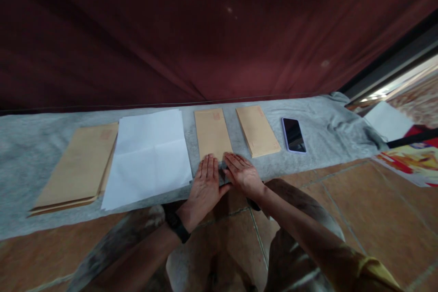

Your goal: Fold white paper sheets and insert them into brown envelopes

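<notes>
A brown paper envelope (pixel 214 132) lies flat on the grey cloth in front of me, its near end under my fingers. My left hand (pixel 205 178) rests flat on its near left corner, fingers stretched out. On the near right corner lies my right hand (pixel 242 173), also flat with fingers extended. Just to the right is another brown envelope or small stack of them (pixel 258 131). To the left, a stack of white paper sheets (pixel 148 159) with a crosswise crease overlaps the edge of a pile of larger brown envelopes (pixel 77 164).
A phone with a purple case (pixel 294 135) lies right of the envelopes. The grey cloth (pixel 328 123) covers a long, narrow surface against a dark red curtain (pixel 212 36). Tiled floor (pixel 383 200) and a colourful printed sheet (pixel 410 159) are at right.
</notes>
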`<state>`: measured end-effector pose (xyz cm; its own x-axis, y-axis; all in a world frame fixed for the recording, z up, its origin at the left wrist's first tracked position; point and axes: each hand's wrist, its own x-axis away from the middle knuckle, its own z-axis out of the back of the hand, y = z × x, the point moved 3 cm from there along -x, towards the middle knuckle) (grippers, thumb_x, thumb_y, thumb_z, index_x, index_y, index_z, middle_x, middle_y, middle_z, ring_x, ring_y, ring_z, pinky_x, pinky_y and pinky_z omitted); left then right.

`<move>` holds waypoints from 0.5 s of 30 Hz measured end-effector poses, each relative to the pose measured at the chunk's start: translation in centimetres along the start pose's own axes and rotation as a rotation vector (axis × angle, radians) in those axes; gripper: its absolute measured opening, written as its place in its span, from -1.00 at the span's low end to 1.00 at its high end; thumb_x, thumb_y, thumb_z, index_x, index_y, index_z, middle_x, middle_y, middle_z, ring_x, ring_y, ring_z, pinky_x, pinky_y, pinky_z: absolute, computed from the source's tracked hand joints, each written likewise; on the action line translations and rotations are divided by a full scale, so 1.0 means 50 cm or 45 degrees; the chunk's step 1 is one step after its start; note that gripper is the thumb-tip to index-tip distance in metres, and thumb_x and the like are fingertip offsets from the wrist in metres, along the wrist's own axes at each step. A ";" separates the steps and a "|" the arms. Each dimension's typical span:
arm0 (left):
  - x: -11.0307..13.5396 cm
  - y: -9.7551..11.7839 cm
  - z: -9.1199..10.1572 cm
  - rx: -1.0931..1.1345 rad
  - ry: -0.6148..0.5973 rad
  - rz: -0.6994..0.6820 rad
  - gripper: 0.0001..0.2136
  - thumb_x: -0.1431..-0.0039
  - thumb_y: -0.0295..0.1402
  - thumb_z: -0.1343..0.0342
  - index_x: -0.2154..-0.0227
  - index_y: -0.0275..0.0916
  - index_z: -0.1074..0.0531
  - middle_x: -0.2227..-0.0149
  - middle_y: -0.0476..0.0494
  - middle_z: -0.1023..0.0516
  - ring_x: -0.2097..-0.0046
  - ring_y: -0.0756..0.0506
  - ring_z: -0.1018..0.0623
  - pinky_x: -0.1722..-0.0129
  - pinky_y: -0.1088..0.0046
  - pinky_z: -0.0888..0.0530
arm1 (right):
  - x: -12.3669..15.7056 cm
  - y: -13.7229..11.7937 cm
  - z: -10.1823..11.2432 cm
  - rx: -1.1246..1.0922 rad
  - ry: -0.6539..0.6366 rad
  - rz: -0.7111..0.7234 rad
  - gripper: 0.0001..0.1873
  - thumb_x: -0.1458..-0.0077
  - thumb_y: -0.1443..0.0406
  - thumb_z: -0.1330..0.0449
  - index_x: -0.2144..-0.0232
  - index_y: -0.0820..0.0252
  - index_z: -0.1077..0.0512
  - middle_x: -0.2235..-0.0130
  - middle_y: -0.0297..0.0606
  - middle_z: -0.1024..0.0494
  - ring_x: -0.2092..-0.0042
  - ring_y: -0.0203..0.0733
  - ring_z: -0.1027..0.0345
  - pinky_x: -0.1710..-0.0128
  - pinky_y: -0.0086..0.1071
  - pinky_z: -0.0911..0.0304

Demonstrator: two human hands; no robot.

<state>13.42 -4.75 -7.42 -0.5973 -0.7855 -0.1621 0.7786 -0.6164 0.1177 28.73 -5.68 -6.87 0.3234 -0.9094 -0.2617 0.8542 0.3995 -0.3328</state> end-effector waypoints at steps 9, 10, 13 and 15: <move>0.005 0.002 0.005 -0.038 0.035 0.067 -0.16 -0.23 0.08 -0.08 -0.29 -0.63 -0.18 -0.32 -0.73 -0.20 -0.38 -0.48 -0.19 -0.31 -0.06 -0.24 | 0.012 0.010 0.013 0.049 0.045 -0.110 -0.51 -0.35 0.27 -0.06 -0.26 0.34 -0.33 -0.26 0.06 -0.39 -0.25 0.08 -0.32 -0.30 0.00 -0.22; 0.006 0.002 0.006 -0.045 0.035 0.074 -0.16 -0.23 0.08 -0.08 -0.28 -0.64 -0.19 -0.31 -0.74 -0.21 -0.38 -0.48 -0.19 -0.31 -0.04 -0.24 | 0.013 0.011 0.014 0.058 0.046 -0.119 -0.52 -0.35 0.27 -0.06 -0.25 0.34 -0.33 -0.26 0.05 -0.40 -0.25 0.08 -0.32 -0.29 -0.01 -0.22; 0.007 0.003 0.010 -0.070 0.025 0.080 -0.15 -0.23 0.07 -0.10 -0.25 -0.71 -0.21 -0.30 -0.77 -0.21 -0.38 -0.50 -0.19 -0.31 -0.02 -0.25 | 0.012 0.011 0.017 0.077 0.030 -0.131 -0.54 -0.36 0.28 -0.05 -0.22 0.35 -0.36 -0.25 0.04 -0.41 -0.23 0.08 -0.34 -0.28 -0.02 -0.23; 0.006 0.004 0.012 -0.088 0.014 0.078 -0.15 -0.22 0.05 -0.11 -0.23 -0.75 -0.21 -0.30 -0.80 -0.20 -0.37 -0.52 -0.21 -0.31 -0.03 -0.25 | 0.010 0.011 0.018 0.083 0.024 -0.145 -0.55 -0.35 0.28 -0.05 -0.20 0.36 -0.38 -0.24 0.05 -0.42 -0.22 0.09 -0.35 -0.28 -0.02 -0.22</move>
<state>13.29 -5.12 -6.85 -0.5461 -0.8209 -0.1672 0.8254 -0.5614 0.0602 29.74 -6.02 -6.37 0.2154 -0.9458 -0.2429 0.9098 0.2847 -0.3019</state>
